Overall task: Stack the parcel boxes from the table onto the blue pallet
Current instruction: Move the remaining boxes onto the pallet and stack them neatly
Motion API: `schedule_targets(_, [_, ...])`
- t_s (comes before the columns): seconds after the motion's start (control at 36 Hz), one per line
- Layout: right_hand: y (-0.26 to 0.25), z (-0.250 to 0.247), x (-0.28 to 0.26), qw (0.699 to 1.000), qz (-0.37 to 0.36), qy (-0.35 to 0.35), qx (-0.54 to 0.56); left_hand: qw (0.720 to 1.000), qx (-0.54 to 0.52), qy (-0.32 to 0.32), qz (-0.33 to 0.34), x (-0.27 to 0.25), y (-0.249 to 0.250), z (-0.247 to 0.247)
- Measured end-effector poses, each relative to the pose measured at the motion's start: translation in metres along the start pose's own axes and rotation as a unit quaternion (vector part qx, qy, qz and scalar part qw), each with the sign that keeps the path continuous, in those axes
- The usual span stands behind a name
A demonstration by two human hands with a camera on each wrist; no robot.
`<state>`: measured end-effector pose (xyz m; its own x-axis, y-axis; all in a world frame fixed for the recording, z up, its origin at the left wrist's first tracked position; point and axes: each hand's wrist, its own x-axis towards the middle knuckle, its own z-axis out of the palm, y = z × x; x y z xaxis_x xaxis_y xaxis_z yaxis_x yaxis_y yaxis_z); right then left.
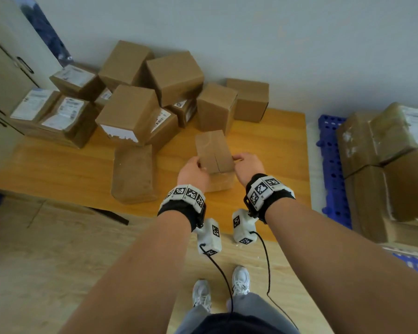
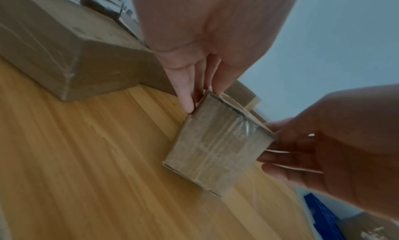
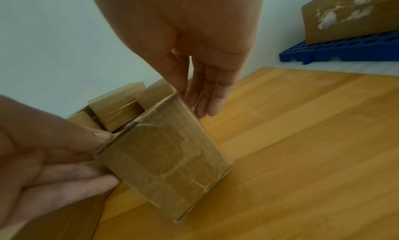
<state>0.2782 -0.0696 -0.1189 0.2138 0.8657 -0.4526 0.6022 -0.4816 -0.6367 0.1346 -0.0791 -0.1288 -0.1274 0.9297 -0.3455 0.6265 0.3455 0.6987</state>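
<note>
A small brown box (image 1: 214, 153) sits in the middle of the head picture, held between two hands. The left hand (image 1: 193, 173) presses on one side of it and the right hand (image 1: 247, 166) presses on the other side. The fingers (image 2: 186, 96) look mostly straight and flat against the cardboard, so the box is squeezed from both sides, not wrapped in a fist. That kind of hold probably keeps it from slipping or turning.

The box looks tipped, with its lower edge close to the wooden table (image 1: 275, 145). I cannot tell if that edge touches the wood. Its faces are shiny with clear tape, so it may be a bit slippery.

At the upper left of the head picture lies a jumbled pile of boxes (image 1: 130, 109). Some lean on each other and some show white labels. A long brown parcel (image 1: 133, 174) lies flat just left of the hands. Pulling one from the pile could make others tumble, so taking a loose one at the front seems wise.

At the right edge is the blue pallet (image 1: 333, 169) on the floor, beside the table. Stacked boxes (image 1: 384, 165) already sit on it in neat rows, packed tight so the stack stays steady. This box likely goes there next, and many are left on the table.
</note>
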Motion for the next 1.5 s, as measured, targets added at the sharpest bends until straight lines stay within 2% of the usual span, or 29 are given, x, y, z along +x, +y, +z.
schedule_targets(0.14, [0.015, -0.026, 0.004, 0.996, -0.033, 0.071, 0.029, 0.998, 0.024, -0.055, -0.009, 0.006, 0.015, 0.026])
schedule_targets(0.25, [0.024, -0.035, 0.007, 0.998, -0.033, 0.055, 0.026, 0.994, 0.07, -0.08, -0.027, 0.006, 0.018, 0.041])
schedule_targets(0.39, [0.033, -0.031, 0.013, 1.0, 0.007, 0.012, -0.027, 0.99, 0.121, -0.068, -0.034, 0.008, 0.01, 0.038])
schedule_targets(0.56, [0.037, -0.02, 0.015, 0.996, 0.065, -0.046, -0.03, 0.993, 0.106, -0.038, -0.034, 0.013, 0.007, 0.029])
schedule_targets(0.75, [0.035, -0.007, 0.012, 0.995, 0.047, -0.084, -0.032, 0.981, 0.149, -0.109, -0.065, 0.01, -0.002, 0.039])
schedule_targets(0.89, [0.038, -0.006, 0.009, 0.996, 0.057, -0.072, -0.014, 0.981, 0.14, -0.12, -0.06, 0.006, -0.003, 0.041])
schedule_targets(1.17, [0.036, -0.037, -0.014, 0.993, 0.086, 0.049, 0.063, 0.989, 0.101, -0.094, 0.044, -0.01, 0.033, 0.034])
schedule_targets(1.5, [0.043, -0.116, -0.069, 0.964, 0.061, 0.222, 0.136, 0.979, 0.022, -0.069, 0.19, -0.053, 0.115, 0.04])
